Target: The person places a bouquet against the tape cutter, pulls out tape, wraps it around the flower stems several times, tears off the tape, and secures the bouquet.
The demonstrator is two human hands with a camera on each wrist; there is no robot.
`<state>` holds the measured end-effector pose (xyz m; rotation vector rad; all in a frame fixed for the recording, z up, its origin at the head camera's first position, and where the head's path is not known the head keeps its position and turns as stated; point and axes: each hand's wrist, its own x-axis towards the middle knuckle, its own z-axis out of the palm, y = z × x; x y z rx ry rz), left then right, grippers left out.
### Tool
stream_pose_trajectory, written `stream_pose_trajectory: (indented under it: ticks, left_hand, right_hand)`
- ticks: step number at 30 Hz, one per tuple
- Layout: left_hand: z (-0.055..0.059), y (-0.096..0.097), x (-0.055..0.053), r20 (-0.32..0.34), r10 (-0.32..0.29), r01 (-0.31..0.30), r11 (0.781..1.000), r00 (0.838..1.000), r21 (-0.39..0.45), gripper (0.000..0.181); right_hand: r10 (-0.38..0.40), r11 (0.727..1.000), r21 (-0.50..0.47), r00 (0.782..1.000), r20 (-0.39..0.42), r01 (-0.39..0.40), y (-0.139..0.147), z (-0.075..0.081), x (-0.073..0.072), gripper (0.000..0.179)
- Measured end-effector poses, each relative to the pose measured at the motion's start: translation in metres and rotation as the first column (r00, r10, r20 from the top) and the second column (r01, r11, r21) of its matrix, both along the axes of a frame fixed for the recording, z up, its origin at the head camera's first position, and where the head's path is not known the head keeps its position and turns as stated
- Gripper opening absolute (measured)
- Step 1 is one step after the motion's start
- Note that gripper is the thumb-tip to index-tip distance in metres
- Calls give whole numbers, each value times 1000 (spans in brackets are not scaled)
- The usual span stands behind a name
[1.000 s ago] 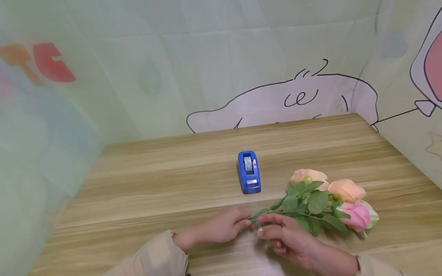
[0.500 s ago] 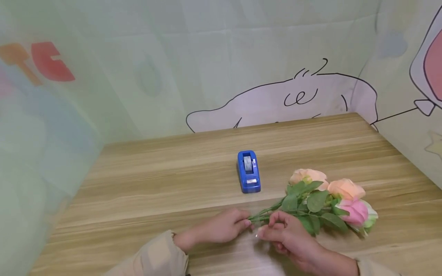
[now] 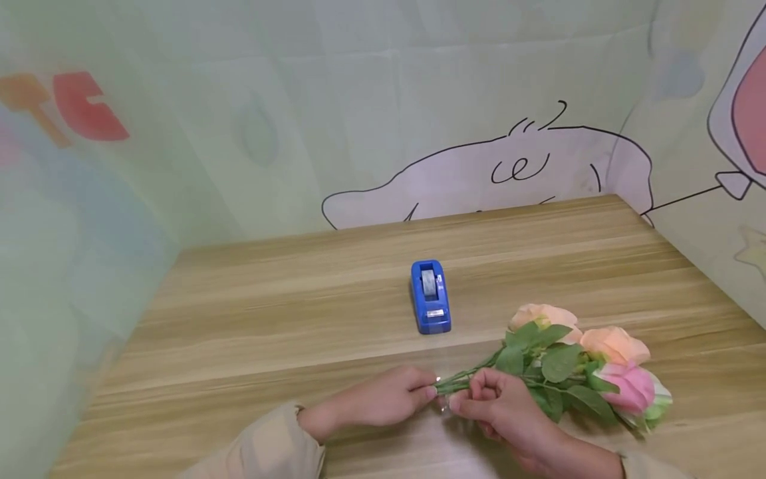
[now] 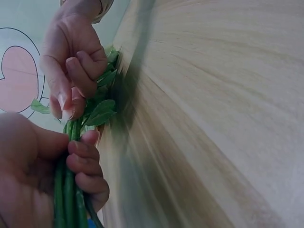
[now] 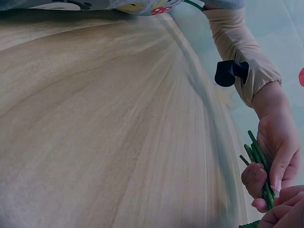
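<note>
Well, the flower stems (image 4: 70,194) lie gripped in the left hand (image 3: 380,402)

The flowers (image 3: 560,363), peach and pink with green leaves, stretch sideways over the counter (image 3: 269,299), stems (image 3: 463,380) bunched in the left fingers (image 3: 423,394); clear tape (image 3: 443,403) glints beside them.

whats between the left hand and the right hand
Green flower stems and a glinting clear strip, probably tape, lie between the left hand and right hand, as the head view shows.
</note>
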<state>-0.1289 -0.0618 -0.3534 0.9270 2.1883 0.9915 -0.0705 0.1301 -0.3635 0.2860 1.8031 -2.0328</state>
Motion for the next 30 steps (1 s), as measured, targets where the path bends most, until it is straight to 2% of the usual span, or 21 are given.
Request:
stream_pose_trajectory:
  ticks: [4,9,12,17,22,25,30]
  left_hand:
    - [-1,-1,1,13,5,-5,1000,1000,6,23]
    - [-2,0,5,3,74,-74,997,997,-12,28]
    - [-4,1,8,-20,92,-92,996,996,-6,33]
    - [-7,2,8,-88,62,-62,998,994,6,30]
    - [-8,4,8,-157,26,-29,999,987,-16,29]
    - [-7,4,8,-182,23,-29,999,983,-32,29]
    - [-5,4,10,-120,67,-70,997,991,-25,28]
  right_hand:
    - [7,1000,3,1000,-10,-7,1,-1,1,31]
    - [19,1000,-2,999,-43,-19,1,-3,3,30]
    - [20,1000,1,998,-53,-20,2,-4,4,30]
    - [34,999,7,998,-45,-34,6,-4,6,29]
    - [67,998,-1,998,-15,-67,15,-1,5,25]
    - [97,995,-23,995,-6,-97,19,1,4,21]
    - [123,991,-60,992,-7,-123,22,2,4,15]
